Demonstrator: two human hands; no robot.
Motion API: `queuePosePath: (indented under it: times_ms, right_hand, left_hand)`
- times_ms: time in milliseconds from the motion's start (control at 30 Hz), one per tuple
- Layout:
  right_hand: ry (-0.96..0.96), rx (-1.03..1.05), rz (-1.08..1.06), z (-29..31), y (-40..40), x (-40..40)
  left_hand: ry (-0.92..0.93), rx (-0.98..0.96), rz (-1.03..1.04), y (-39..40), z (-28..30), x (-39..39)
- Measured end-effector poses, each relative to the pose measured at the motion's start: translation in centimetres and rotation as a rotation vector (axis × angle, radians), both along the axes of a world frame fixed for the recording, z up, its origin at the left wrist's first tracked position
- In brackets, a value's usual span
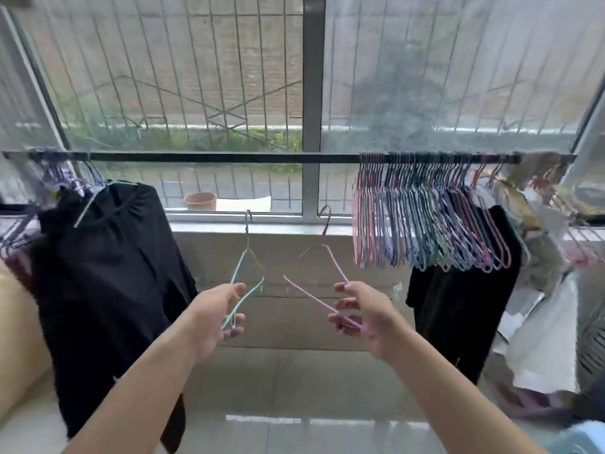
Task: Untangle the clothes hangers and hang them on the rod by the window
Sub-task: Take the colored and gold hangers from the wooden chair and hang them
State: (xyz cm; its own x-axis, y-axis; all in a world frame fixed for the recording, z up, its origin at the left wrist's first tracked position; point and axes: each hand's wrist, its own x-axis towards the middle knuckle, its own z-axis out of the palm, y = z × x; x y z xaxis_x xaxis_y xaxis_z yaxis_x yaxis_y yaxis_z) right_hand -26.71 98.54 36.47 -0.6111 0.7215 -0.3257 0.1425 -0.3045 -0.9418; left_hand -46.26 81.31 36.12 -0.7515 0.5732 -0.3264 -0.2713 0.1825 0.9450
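Head camera looks down at my left hand (217, 311) pinching a light-blue hanger (244, 283) and my right hand (363, 314) pinching a pink hanger (322, 290), both held below the rod (212, 156), apart; a bunch of hangers (425, 217) crowds its right end.

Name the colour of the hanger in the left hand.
Light blue hanger, gripped by the left hand; head view.
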Motion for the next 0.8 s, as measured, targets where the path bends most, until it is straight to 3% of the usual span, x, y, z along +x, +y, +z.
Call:
queuePosePath:
  times_ms: [267,433,600,800]
  right_hand:
    - [0.014,0.183,-0.117,2.6,2.9,-4.6]
    - [0.003,0.194,-0.129,3.5,4.6,-4.7]
    - [-0.005,0.214,-0.15,3.5,5.6,-4.2]
    - [-0.032,0.243,-0.146,3.0,6.4,-3.0]
  left_hand:
    - [0.35,0.042,-0.193,7.1,5.5,-4.2]
    - [0.422,0.129,-0.195,13.4,7.7,-6.1]
    - [0.498,0.035,-0.259,18.1,7.6,-6.2]
    - [0.514,-0.154,-0.295,20.2,3.4,-3.8]
